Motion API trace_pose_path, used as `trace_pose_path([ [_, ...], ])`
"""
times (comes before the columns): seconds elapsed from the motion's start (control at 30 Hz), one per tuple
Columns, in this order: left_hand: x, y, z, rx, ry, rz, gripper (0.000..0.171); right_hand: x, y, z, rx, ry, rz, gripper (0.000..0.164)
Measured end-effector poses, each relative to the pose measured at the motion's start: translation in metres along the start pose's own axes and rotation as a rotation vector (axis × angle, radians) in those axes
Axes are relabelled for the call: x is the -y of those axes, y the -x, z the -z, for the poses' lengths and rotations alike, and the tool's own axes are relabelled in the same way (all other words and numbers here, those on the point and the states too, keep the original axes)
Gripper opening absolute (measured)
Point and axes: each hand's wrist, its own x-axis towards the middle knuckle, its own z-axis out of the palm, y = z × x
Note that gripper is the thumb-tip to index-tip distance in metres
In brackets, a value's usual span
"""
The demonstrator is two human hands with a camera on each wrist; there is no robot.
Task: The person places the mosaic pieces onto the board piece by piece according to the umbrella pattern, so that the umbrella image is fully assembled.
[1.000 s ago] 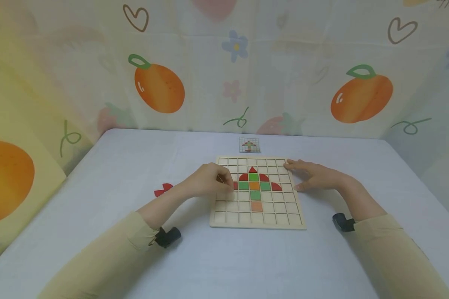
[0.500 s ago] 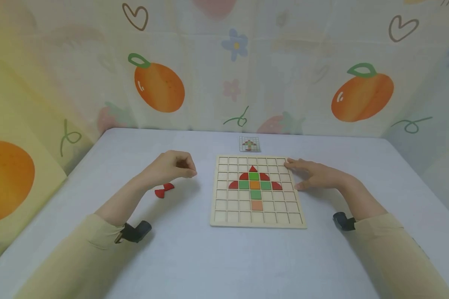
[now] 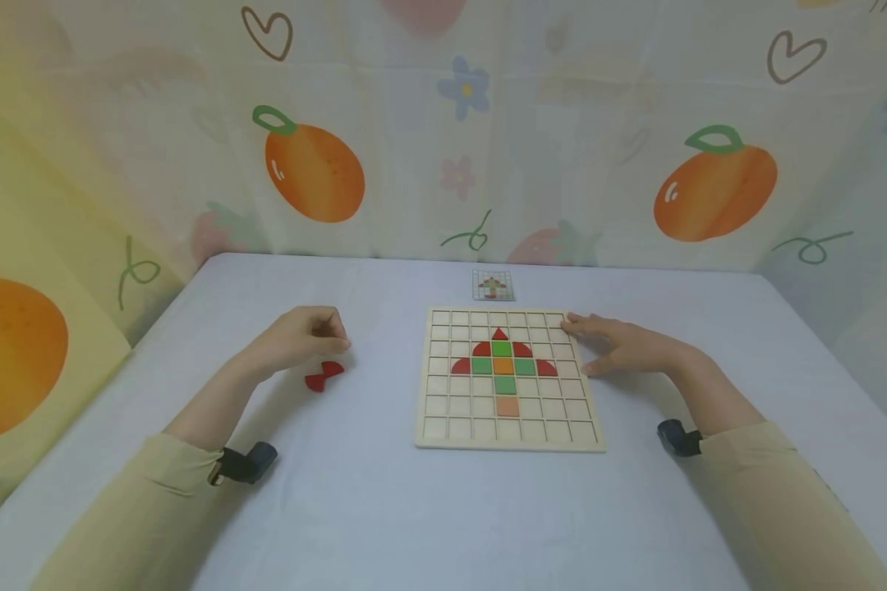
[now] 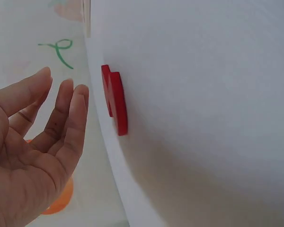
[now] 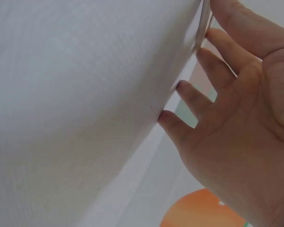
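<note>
My left hand [image 3: 299, 336] hovers just behind two red quarter-circle pieces [image 3: 333, 368], holding nothing. In the left wrist view its fingers [image 4: 77, 123] bend loosely, thumb apart from them, beside the red pieces [image 4: 119, 104]. A wooden grid board [image 3: 443, 427] lies at mid-table. On it several pieces form an arrow-like figure: a red triangle [image 3: 498, 335] on top, red quarter circles at the sides, green squares [image 3: 504, 385], an orange square [image 3: 503, 366] and a paler orange square [image 3: 507, 406] below. My right hand [image 3: 624, 345] rests at the board's right edge, fingers spread.
Behind the board lies a small pattern card [image 3: 493, 286] showing a similar figure on a grid. A white cloth [image 3: 384, 517] covers the table, and a printed fruit curtain [image 3: 547, 164] hangs along its back edge.
My left hand has moved left, away from the board to the loose red pieces. The red quarter circle it partly covered at the figure's left now shows fully. The right hand stays put.
</note>
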Motion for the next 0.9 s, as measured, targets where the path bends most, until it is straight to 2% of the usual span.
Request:
trace_pose_path([
  [0.37, 0.014, -0.002, 0.000, 0.043, 0.009, 0.138, 0.019, -0.001, -0.002, -0.001, -0.004, 0.000, -0.003, 0.077],
  [0.47, 0.016, -0.002, 0.000, 0.064, -0.029, 0.148, 0.026, -0.001, -0.001, -0.001, -0.005, 0.004, 0.001, 0.078],
  [0.63, 0.016, 0.001, 0.000, 0.086, -0.095, 0.121, 0.034, 0.000, 0.000, -0.001, -0.005, 0.001, 0.006, 0.078],
  [0.77, 0.016, 0.002, 0.000, 0.102, -0.092, 0.115, 0.033, 0.000, 0.000, -0.001, -0.007, 0.004, 0.005, 0.078],
  [0.9, 0.017, 0.001, -0.001, 0.115, -0.093, 0.139, 0.030, 0.000, 0.000, -0.001, -0.009, 0.012, 0.001, 0.078],
])
